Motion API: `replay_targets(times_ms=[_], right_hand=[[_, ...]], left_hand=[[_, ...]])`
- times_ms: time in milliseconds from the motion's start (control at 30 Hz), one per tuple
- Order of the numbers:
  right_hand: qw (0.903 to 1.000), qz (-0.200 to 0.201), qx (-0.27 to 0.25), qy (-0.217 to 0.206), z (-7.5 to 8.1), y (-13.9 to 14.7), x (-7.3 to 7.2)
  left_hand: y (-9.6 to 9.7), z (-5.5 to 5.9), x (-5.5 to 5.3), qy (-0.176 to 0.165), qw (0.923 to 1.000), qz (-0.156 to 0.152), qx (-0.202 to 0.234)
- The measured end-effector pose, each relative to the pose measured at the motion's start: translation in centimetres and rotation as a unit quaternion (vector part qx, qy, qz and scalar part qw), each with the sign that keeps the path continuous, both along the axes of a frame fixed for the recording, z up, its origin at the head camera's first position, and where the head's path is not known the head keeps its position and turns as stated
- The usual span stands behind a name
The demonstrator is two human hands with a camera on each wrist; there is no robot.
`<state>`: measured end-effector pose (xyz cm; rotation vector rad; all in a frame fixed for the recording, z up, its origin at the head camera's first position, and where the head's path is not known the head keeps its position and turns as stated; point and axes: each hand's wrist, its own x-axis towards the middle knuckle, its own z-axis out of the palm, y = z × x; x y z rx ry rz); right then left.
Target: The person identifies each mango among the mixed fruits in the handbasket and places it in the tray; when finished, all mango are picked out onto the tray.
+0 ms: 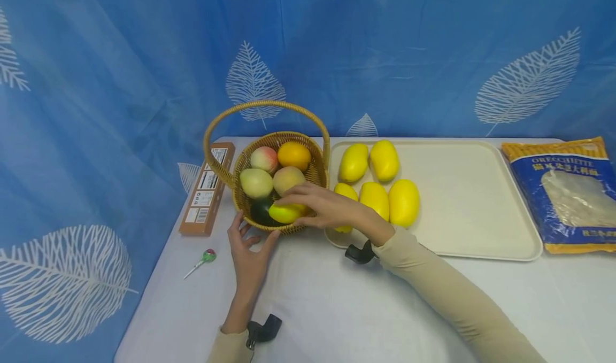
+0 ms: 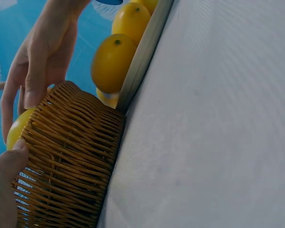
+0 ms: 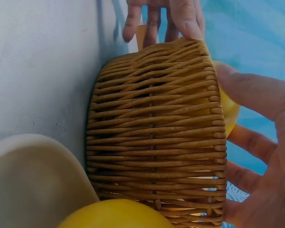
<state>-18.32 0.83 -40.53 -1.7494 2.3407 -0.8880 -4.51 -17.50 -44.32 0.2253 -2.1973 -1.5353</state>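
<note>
A round wicker basket (image 1: 315, 177) with a tall handle holds several fruits: a peach (image 1: 264, 159), an orange (image 1: 294, 155), a pale green fruit (image 1: 256, 183), a tan fruit (image 1: 289, 179) and a dark green fruit (image 1: 261, 211). My right hand (image 1: 332, 206) reaches over the basket's near right rim, its thumb and fingers around a yellow-green mango (image 1: 284, 213). In the right wrist view this mango (image 3: 230, 111) shows partly behind the rim. My left hand (image 1: 251, 250) holds the basket's near left side from outside, its thumb (image 2: 20, 145) at the rim.
Right of the basket, several yellow mangoes (image 1: 403, 202) lie on the left part of a cream tray (image 1: 471, 202). A blue and yellow pasta bag (image 1: 568, 192) lies by its right edge. On the left are a brown box (image 1: 207, 189) and a lollipop (image 1: 208, 255).
</note>
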Motion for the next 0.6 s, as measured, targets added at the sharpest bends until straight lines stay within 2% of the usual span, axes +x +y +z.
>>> replay_targets(times_ms=[167, 333, 467, 600], right_hand=[[1.0, -0.001, -0.003, -0.002, -0.17, -0.18, -0.08], [0.9999, 0.006, -0.005, 0.015, -0.25, -0.35, -0.19], [0.9991, 0.011, -0.031, 0.025, 0.03, -0.23, -0.18], [0.9978, -0.004, -0.058, 0.033, 0.68, 0.12, -0.13]], left_hand=[[0.01, -0.09, -0.03, -0.003, 1.0, 0.001, -0.003], [-0.02, -0.27, -0.05, 0.0, 1.0, 0.001, -0.004], [0.0, -0.34, -0.03, 0.003, 1.0, 0.001, -0.006], [0.03, -0.28, -0.04, 0.011, 0.9999, -0.003, -0.009]])
